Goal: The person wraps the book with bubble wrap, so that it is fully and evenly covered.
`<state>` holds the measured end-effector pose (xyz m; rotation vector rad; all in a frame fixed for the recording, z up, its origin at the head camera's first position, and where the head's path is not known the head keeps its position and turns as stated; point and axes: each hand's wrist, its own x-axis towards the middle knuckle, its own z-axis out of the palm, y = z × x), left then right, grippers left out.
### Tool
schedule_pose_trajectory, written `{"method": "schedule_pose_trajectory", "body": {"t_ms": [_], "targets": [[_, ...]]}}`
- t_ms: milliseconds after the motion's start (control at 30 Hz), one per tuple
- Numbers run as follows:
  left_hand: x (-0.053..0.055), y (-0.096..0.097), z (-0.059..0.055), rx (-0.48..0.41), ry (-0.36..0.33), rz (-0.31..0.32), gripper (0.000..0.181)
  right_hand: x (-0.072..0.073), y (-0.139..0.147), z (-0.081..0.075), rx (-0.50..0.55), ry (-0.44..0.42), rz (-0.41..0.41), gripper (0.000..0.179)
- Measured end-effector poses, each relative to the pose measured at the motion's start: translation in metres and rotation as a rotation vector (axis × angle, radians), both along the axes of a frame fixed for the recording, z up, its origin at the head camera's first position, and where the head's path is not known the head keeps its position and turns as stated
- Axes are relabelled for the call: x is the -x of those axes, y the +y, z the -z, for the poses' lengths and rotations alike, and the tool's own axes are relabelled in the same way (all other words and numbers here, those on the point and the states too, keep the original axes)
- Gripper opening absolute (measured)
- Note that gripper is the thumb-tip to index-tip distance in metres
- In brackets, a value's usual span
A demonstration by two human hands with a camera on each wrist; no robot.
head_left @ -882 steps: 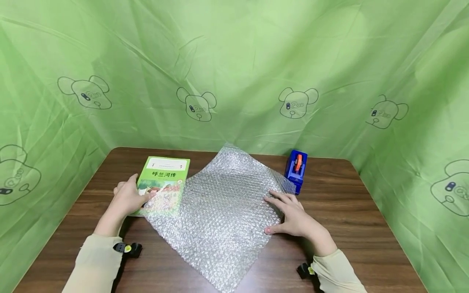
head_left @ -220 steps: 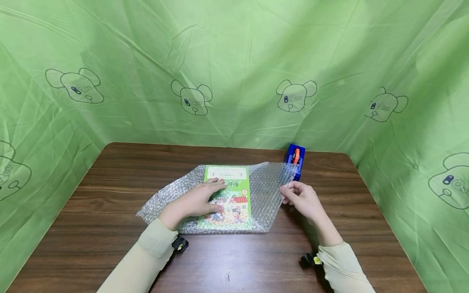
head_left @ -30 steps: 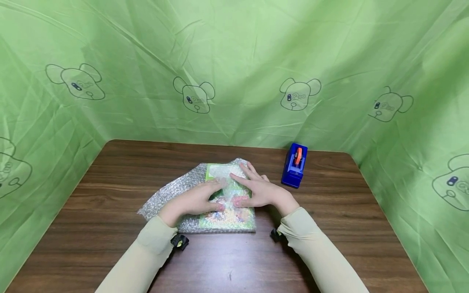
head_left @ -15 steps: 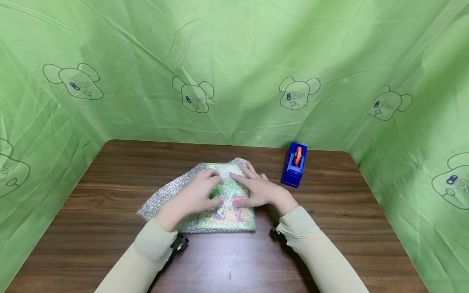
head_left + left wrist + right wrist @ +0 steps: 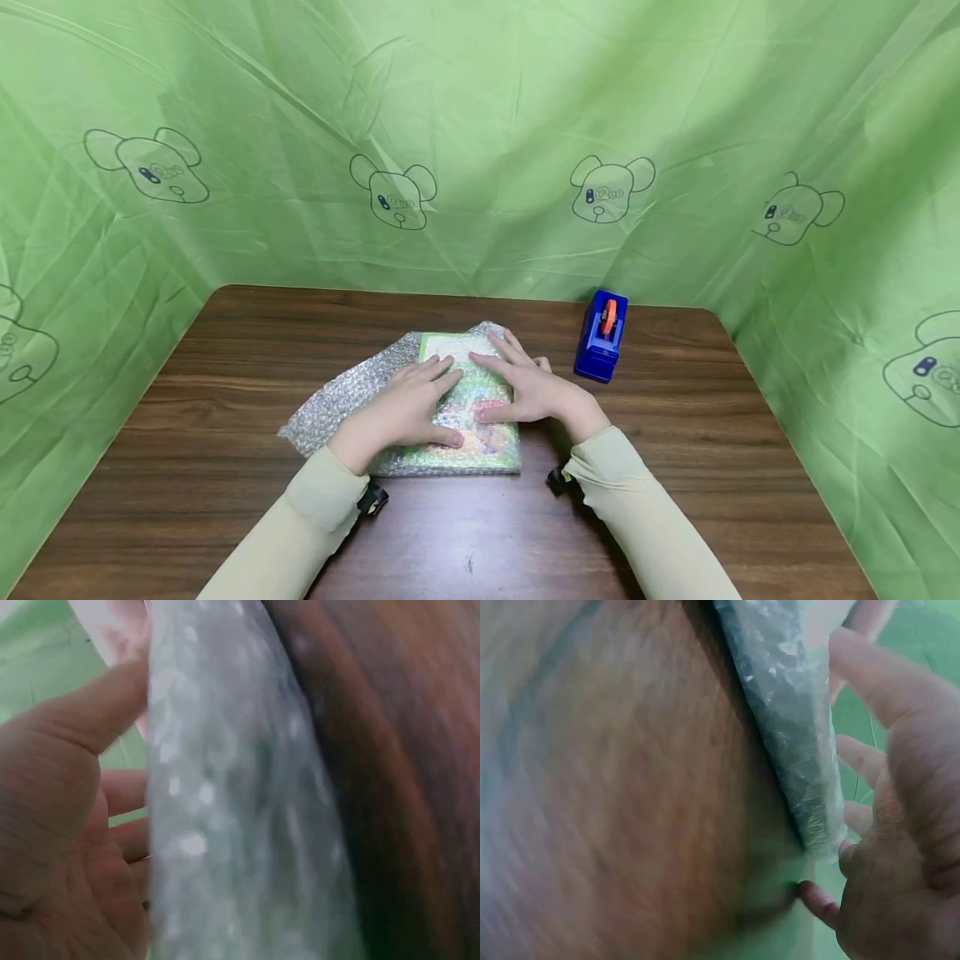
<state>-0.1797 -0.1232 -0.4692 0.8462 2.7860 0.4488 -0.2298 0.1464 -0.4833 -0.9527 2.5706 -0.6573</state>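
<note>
A green picture-covered book [image 5: 480,454] lies mid-table inside bubble wrap [image 5: 341,402], its cover showing through the layer on top. The lower edge of the wrap is folded up and its right side lies over the book, while a loose flap spreads to the left. My left hand [image 5: 408,406] rests on the wrapped book with fingers spread. Opposite it, my right hand [image 5: 536,393] presses the right part, fingers also spread. In the left wrist view the wrapped edge [image 5: 225,795] stands beside the thumb. The right wrist view shows the fingers along the wrapped side [image 5: 787,720].
A blue tape dispenser [image 5: 600,337] with an orange roll stands at the back right of the brown wooden table [image 5: 735,467]. Green cloth [image 5: 487,108] with bear-head drawings encloses the table's back and sides.
The book, first at the left beside the flat bubble wrap, is now wrapped mid-table, with the right flap folded over it. Just now my left hand lifted and settled on the wrap; the right stayed.
</note>
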Motion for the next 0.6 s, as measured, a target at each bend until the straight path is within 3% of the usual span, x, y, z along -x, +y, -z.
{"method": "schedule_pose_trajectory", "body": {"t_ms": [200,367,600], "targets": [[0.005,-0.002,0.003,-0.043,-0.044,0.015,0.112,-0.01,0.007,0.004,0.091,-0.036,0.044,0.103],[0.006,-0.004,0.006,-0.067,-0.049,0.013,0.112,-0.019,0.008,0.0,0.074,-0.085,0.046,0.116],[0.004,-0.003,0.006,-0.141,-0.062,-0.009,0.118,-0.022,0.003,0.008,0.047,-0.048,0.054,0.126]]}}
